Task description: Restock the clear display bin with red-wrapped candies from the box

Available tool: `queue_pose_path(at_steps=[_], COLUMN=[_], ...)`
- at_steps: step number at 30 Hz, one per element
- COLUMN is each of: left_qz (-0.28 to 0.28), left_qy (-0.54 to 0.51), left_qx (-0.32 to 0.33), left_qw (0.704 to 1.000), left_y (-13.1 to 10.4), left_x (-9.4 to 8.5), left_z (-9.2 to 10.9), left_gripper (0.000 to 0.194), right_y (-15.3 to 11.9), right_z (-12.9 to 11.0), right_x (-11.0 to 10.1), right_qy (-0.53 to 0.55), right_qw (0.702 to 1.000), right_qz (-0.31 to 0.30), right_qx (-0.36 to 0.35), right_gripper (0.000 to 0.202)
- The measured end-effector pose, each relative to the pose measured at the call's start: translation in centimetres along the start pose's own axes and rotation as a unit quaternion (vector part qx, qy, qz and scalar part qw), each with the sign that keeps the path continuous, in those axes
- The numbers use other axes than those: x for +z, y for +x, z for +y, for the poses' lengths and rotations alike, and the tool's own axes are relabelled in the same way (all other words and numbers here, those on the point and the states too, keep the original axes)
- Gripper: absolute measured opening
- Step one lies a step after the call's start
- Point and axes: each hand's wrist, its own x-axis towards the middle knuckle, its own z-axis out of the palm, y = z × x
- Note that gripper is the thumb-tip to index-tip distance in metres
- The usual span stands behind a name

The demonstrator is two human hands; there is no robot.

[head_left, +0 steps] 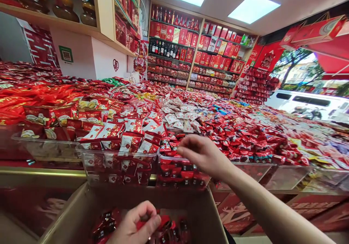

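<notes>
My right hand [201,155] hovers over the front of a clear plastic bin [177,159] filled with small red candy packets [174,171]. Its fingers curve loosely with a gap to the thumb, and no packet shows between them. Lower down, my left hand [139,222] is inside an open cardboard box [68,215], above more dark red packets [105,224]. Thumb and forefinger there come together in a pinch; whatever is between them, if anything, cannot be made out. The box stands right against the front of the bins.
Left of that bin is another clear bin [117,155] of red-and-white packets [131,142]. Durian packets [64,115] lie farther left, white packets [181,115] behind. Heaped sweets spread right along the counter. Shelves [171,37] of bottles and red boxes line the back wall.
</notes>
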Motion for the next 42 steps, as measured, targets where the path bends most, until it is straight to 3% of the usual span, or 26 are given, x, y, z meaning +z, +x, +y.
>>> queue_pose_path(at_steps=[2,6,10,16,18,21,24,29,31,34,36,39,41,42], left_qz=[-0.001,-0.015,0.020,0.076,0.052,0.002,0.010,0.018,0.012,0.000,0.001,0.031,0.039,0.043], left_qy=[-0.085,-0.092,-0.012,0.089,0.071,0.001,-0.049,-0.124,-0.113,-0.085,-0.084,-0.086,-0.082,-0.081], left_qx=[-0.024,-0.031,-0.015,0.020,0.029,-0.012,-0.054,-0.042,-0.030,-0.011,-0.004,-0.004,-0.006,-0.008], left_qw=[0.996,0.995,1.000,0.993,0.996,1.000,0.997,0.991,0.993,0.996,0.996,0.996,0.996,0.996], left_y=[-0.1,-0.1,0.1,0.6,0.7,0.7,0.7,0.7,0.7,0.7,0.8,1.0,1.3,1.4], left_x=[0.0,0.0,-0.1,-0.6,-0.7,-0.4,0.2,0.8,0.8,0.3,0.0,-0.2,0.0,0.1], left_z=[0.7,1.1,0.5,0.1,0.1,0.0,0.0,-0.3,-0.5,-0.7,-0.9,-1.4,-1.7,-1.8], left_gripper=[0.030,0.026,0.023,0.021,0.017,0.023,0.018,0.018,0.018,0.019,0.023,0.028,0.031,0.031], right_y=[-4.0,-8.7,-9.4,-9.1,-9.2,-9.6,-9.8,-10.2,-10.4,-10.6,-10.1,-7.4,-4.2,-2.3], right_z=[-0.3,1.8,4.2,4.6,4.6,4.8,4.9,4.9,4.8,4.0,3.0,1.6,1.6,1.9], right_x=[1.1,5.6,8.6,9.8,10.1,10.4,10.5,11.4,11.6,10.0,7.2,1.6,-1.6,-2.8], right_qy=[0.054,0.180,0.328,0.442,0.444,0.414,0.386,0.452,0.443,0.328,0.235,0.171,0.137,0.117], right_qw=[0.995,0.966,0.914,0.854,0.854,0.880,0.901,0.870,0.872,0.931,0.968,0.978,0.971,0.971], right_qz=[-0.081,-0.136,-0.129,-0.071,-0.053,-0.042,-0.032,-0.036,-0.042,-0.009,0.026,0.117,0.198,0.207], right_qx=[0.018,0.127,0.202,0.265,0.266,0.229,0.195,0.194,0.206,0.161,0.088,0.013,0.002,-0.001], right_gripper=[0.019,0.036,0.023,0.028,0.028,0.024,0.022,0.031,0.026,0.017,0.015,0.019,0.016,0.015])
